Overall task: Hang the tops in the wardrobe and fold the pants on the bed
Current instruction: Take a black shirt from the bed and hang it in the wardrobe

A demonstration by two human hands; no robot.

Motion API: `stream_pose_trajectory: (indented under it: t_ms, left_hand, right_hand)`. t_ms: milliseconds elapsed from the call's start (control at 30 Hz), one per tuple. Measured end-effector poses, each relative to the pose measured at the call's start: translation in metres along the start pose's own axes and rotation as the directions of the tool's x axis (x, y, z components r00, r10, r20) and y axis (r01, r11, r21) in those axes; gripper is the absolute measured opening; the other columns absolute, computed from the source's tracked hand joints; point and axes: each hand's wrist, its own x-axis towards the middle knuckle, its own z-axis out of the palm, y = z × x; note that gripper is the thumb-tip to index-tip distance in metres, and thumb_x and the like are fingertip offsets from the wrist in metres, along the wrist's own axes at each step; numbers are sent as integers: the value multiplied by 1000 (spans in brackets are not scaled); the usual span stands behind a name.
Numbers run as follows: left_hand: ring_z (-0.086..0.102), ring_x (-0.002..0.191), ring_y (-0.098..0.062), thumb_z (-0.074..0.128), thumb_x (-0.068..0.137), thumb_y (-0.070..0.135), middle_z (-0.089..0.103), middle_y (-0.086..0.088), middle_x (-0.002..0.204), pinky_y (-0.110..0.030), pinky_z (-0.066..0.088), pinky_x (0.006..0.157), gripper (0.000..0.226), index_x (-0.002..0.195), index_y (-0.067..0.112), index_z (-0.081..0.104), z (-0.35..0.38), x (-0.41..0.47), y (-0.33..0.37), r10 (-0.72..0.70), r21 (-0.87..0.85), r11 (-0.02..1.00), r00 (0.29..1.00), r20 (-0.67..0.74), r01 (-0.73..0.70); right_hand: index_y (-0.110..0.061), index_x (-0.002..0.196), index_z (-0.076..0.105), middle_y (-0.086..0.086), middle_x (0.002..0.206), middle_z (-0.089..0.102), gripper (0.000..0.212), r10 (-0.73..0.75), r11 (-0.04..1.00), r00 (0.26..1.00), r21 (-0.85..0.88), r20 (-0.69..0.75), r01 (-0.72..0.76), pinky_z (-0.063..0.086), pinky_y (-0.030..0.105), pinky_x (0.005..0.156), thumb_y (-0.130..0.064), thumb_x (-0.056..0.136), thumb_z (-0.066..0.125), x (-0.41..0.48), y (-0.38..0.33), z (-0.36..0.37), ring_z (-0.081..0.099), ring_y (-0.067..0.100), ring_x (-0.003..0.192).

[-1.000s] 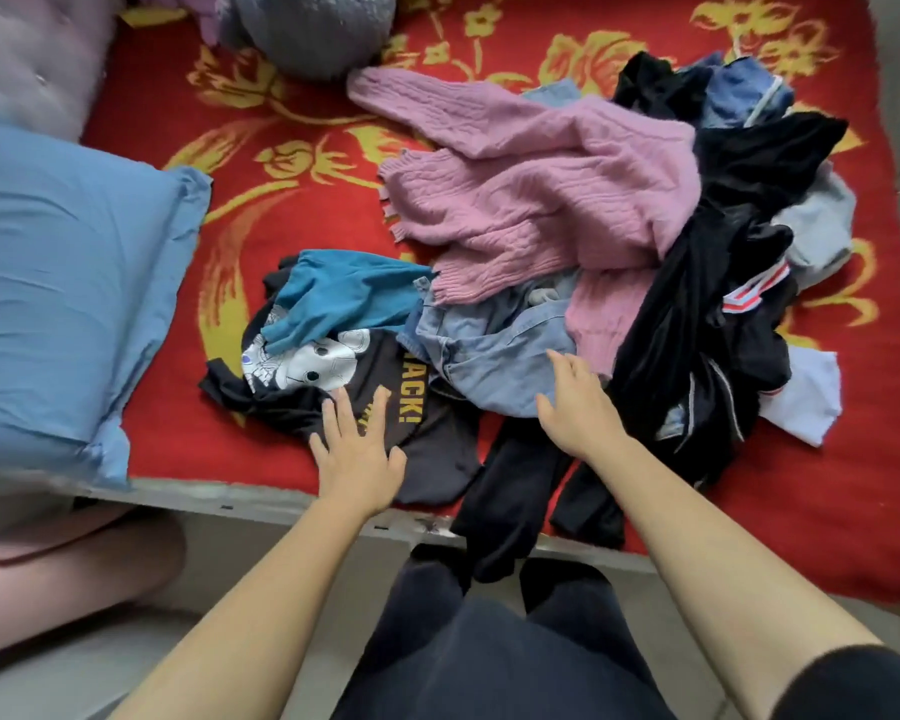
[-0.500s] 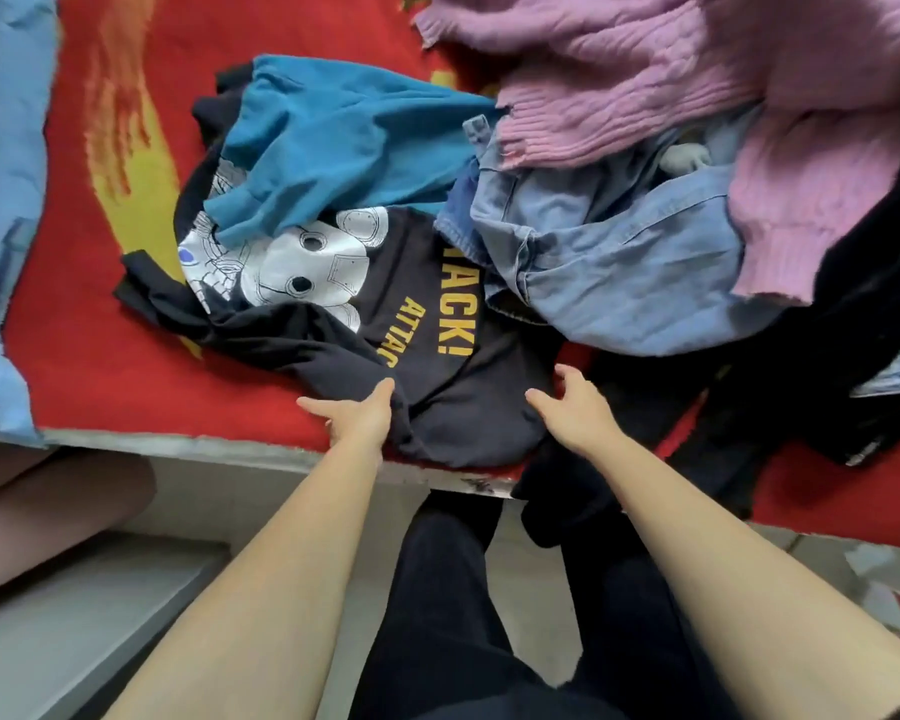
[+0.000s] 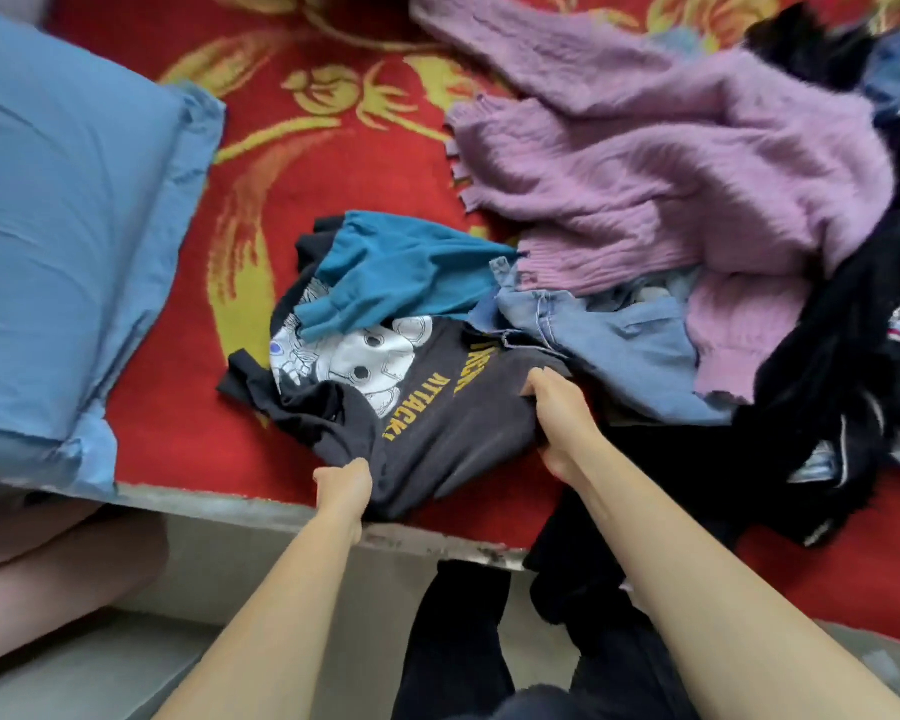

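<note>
A dark grey T-shirt (image 3: 437, 423) with a white cartoon print and yellow lettering lies at the near edge of the bed. My left hand (image 3: 345, 485) pinches its near hem. My right hand (image 3: 557, 413) grips its right side, fingers curled into the cloth. A teal top (image 3: 401, 272) lies over the shirt's upper part. Light blue jeans (image 3: 619, 350) rest to the right, partly under a pink knitted sweater (image 3: 671, 168). A heap of black clothes (image 3: 842, 387) fills the right side.
The bed has a red cover (image 3: 178, 418) with yellow flowers. A blue pillow (image 3: 63, 226) sits at the left. A black garment (image 3: 572, 574) hangs over the bed's grey front edge (image 3: 261, 504). My dark trousers show below.
Both hands went from open, reaching at the T-shirt's near edge, to closed on it; the shirt's lower part is now bunched between them. The camera view has pulled back.
</note>
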Motion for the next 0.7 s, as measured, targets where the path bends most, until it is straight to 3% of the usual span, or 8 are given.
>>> stream_pose_trajectory:
  t_ms: [67,133,267,333,433,500,567,700]
  left_hand:
    - [55,101,-28,59,88,12,54,-15,131,-39,50,89,54,135,-2,35,-8,-31,17,9,31,999,998,63,-11]
    - [61,87,-29,61,87,12,61,-21,121,-37,55,66,62,140,1,31,-12,-72,39,5,-2,1000,987,158,-5]
    - [48,45,-18,49,95,11,53,-12,76,-18,37,37,68,152,22,14,-16,-161,84,194,98,969,946,260,-226]
    - [53,60,-23,47,90,8,56,-13,93,-25,45,46,67,150,28,26,-26,-194,110,374,225,879,901,219,-420]
    - [56,108,-41,49,86,9,45,-22,133,-48,52,89,70,151,18,26,-44,-238,152,576,88,816,792,-201,-571]
    - [46,123,-42,48,92,15,42,-26,139,-44,37,100,56,146,7,34,-54,-275,183,530,-180,724,705,-471,-666]
    - [45,125,-39,42,99,29,48,-28,136,-37,31,97,49,138,1,45,-55,-310,209,582,-290,553,611,-536,-781]
    - [38,138,-24,37,103,32,45,-12,148,-32,23,116,48,143,8,45,-14,-376,229,952,-189,218,252,-176,-957]
  right_hand:
    - [-21,61,58,3,64,52,9,-115,993,991,-18,71,117,41,30,60,-21,54,53,-40,-56,-7,53,14,59]
    - [-23,60,53,2,65,44,4,-322,932,927,-109,192,347,32,32,61,-21,57,51,-89,-119,-12,44,14,63]
    - [-18,53,41,-6,56,33,21,-689,518,527,-171,498,838,22,25,50,-14,73,49,-219,-241,-22,30,8,53]
    - [-9,58,45,-6,57,33,22,-716,306,316,-128,623,943,25,22,47,-6,79,50,-279,-282,-41,31,7,52]
    - [-27,53,51,-18,55,37,40,-666,63,124,-110,735,992,31,15,52,2,81,52,-345,-317,-85,36,0,52]
    - [-33,58,61,-24,55,46,46,-641,-54,88,-159,763,986,35,9,61,7,80,55,-364,-328,-119,46,-6,57]
    - [-22,81,78,-28,66,54,39,-623,-172,94,-253,777,952,38,8,71,10,77,56,-366,-332,-152,55,-4,69]
    - [-17,90,82,-15,74,48,48,-591,-335,154,-415,792,846,35,7,68,15,71,52,-354,-333,-207,52,-2,68]
